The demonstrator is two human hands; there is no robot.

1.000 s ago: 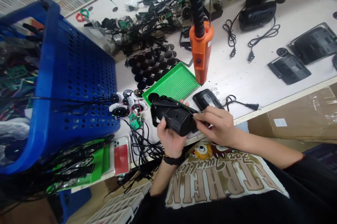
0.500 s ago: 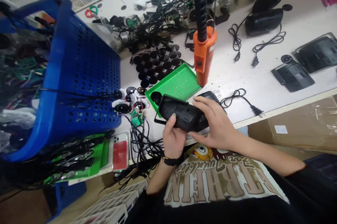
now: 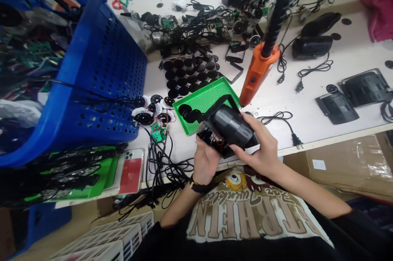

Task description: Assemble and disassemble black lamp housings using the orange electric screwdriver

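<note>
My right hand point(image 3: 259, 140) grips a curved black plastic housing point(image 3: 231, 124), thumb on its near side and fingers over its right end. Below and left of that shell, my left hand point(image 3: 206, 160) has its fingers wrapped round a black housing part point(image 3: 211, 136) with red wire and small parts showing inside. The two pieces overlap; whether they are joined cannot be made out. Just behind them lies a green perforated tray point(image 3: 211, 89) with round black discs point(image 3: 189, 113) at its left end. An orange electric screwdriver point(image 3: 257, 77) hangs tilted beside the tray, tip down.
A blue basket point(image 3: 107, 56) full of electronic parts stands at left. Speakers with a green circuit board point(image 3: 158, 132) and black cables point(image 3: 166, 163) lie beside it. Rows of black discs point(image 3: 190, 75) sit behind the tray. More black housings point(image 3: 336, 105) and a plug cord point(image 3: 284, 122) are rightward.
The black housing has been turned and parted or swung apart, exposing red wire and inner parts. The screwdriver has gone from upright to tilted, and the view has shifted slightly.
</note>
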